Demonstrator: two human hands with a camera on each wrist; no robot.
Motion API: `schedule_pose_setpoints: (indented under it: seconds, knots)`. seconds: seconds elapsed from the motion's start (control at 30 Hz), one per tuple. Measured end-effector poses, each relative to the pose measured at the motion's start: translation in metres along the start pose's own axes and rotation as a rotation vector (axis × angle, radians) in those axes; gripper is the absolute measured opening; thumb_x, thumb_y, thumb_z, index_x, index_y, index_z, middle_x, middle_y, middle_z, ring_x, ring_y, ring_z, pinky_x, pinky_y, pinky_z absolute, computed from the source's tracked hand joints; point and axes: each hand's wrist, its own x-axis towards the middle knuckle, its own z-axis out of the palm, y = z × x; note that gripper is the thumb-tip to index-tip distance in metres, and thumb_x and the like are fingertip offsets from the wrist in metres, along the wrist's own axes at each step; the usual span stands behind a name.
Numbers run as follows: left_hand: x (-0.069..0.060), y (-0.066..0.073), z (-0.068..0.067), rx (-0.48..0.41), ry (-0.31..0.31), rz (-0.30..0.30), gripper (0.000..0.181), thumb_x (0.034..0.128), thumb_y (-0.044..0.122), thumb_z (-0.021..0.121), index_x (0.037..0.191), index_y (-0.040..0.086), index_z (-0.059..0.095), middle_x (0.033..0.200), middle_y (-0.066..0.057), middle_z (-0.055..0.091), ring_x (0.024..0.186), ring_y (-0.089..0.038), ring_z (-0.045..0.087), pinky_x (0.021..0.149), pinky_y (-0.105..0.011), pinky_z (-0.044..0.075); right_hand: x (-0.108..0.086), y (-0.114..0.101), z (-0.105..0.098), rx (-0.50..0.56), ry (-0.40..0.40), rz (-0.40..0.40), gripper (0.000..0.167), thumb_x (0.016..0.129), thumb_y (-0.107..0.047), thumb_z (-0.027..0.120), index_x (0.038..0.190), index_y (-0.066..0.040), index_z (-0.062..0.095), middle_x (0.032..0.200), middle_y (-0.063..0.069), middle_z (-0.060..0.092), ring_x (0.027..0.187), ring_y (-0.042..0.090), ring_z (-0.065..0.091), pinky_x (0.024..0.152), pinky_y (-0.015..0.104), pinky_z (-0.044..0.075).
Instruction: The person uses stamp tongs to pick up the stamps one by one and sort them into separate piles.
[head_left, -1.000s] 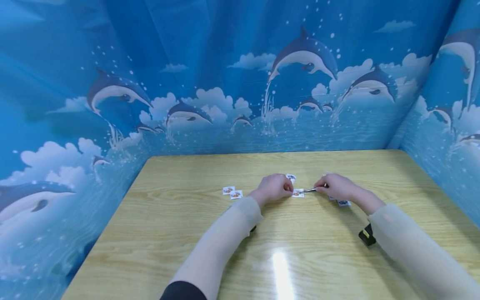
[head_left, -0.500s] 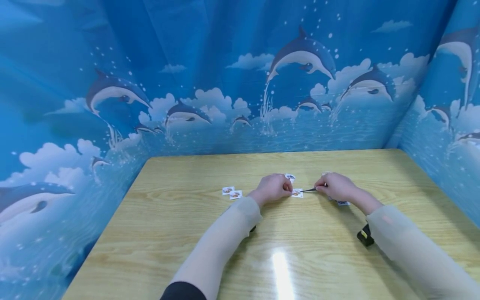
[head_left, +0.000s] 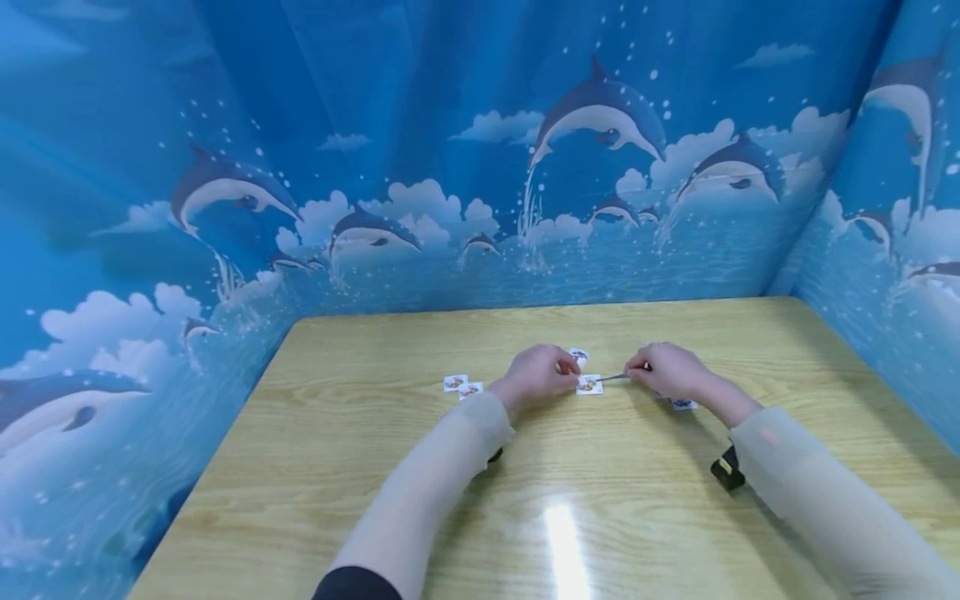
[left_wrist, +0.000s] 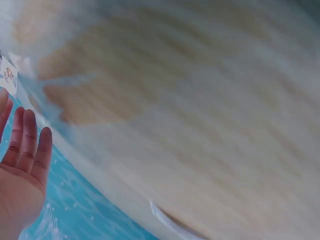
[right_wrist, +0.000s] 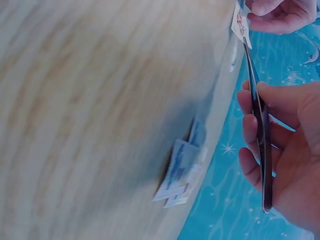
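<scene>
My left hand (head_left: 536,372) pinches the left edge of a small white picture card (head_left: 589,384) with an orange print. In the left wrist view that card (left_wrist: 8,76) stands just past the fingertips; the thumb is mostly out of frame. My right hand (head_left: 670,371) holds a pair of slim metal tweezers (right_wrist: 261,130), pointed left. The tweezers' tips reach the card's right side; whether they grip it I cannot tell. Between the two hands the card is held level, close to the tabletop.
Two similar cards (head_left: 463,386) lie left of my left hand on the wooden table (head_left: 360,467). Another card (head_left: 578,357) is behind it. Blue-printed cards (right_wrist: 180,170) lie overlapping beneath my right hand. A dolphin-print curtain (head_left: 420,150) borders the table.
Left hand and card have shifted slightly left. The right hand keeps its hold on the tweezers, whose tips stay at the card. The view has shifted a little.
</scene>
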Motion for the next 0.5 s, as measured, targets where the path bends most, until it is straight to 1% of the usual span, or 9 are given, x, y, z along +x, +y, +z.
schedule_pose_setpoints:
  seconds: [0.1,0.2,0.27,0.43,0.5]
  knots:
    - [-0.005,-0.005,-0.009,0.01,0.017,0.036,0.016,0.0909,0.029,0.07,0.103,0.02,0.075,0.09,0.012,0.064,0.083,-0.004,0.058,0.075,-0.022,0.046,0.0,-0.005,-0.003,0.025,0.003,-0.007,0.02,0.095,-0.011,0.062,0.107,0.002,0.071,0.101,0.015,0.07,0.09,0.029,0.065,0.079,0.048,0.052]
    - [-0.013,-0.014,-0.019,0.025,0.034,0.06,0.016,0.0909,0.029,0.07,0.103,0.019,0.075,0.087,0.012,0.064,0.079,-0.004,0.058,0.071,-0.021,0.046,0.004,-0.013,-0.004,0.045,0.002,-0.015,0.02,0.095,-0.011,0.062,0.107,0.001,0.071,0.1,0.013,0.07,0.086,0.025,0.066,0.076,0.045,0.052]
    - [-0.021,-0.021,-0.024,0.018,0.045,0.061,0.016,0.0908,0.029,0.07,0.103,0.019,0.075,0.087,0.012,0.064,0.077,-0.004,0.058,0.069,-0.022,0.047,0.006,-0.019,-0.004,0.055,0.001,-0.024,0.02,0.095,-0.011,0.062,0.107,0.001,0.072,0.099,0.013,0.071,0.084,0.023,0.065,0.075,0.044,0.052]
    - [-0.043,-0.044,-0.038,-0.026,0.088,0.035,0.016,0.0905,0.026,0.071,0.102,0.017,0.075,0.085,0.01,0.063,0.075,-0.006,0.057,0.066,-0.026,0.047,0.015,-0.035,-0.003,0.069,0.017,-0.068,0.02,0.094,-0.01,0.062,0.107,0.001,0.072,0.099,0.012,0.071,0.084,0.021,0.066,0.074,0.042,0.052]
    - [-0.052,-0.054,-0.044,-0.045,0.112,0.03,0.015,0.0904,0.024,0.071,0.102,0.015,0.075,0.085,0.009,0.063,0.075,-0.007,0.057,0.066,-0.027,0.048,0.019,-0.041,-0.001,0.081,0.019,-0.08,0.02,0.095,-0.01,0.062,0.107,0.001,0.072,0.098,0.011,0.071,0.079,0.018,0.065,0.071,0.04,0.052]
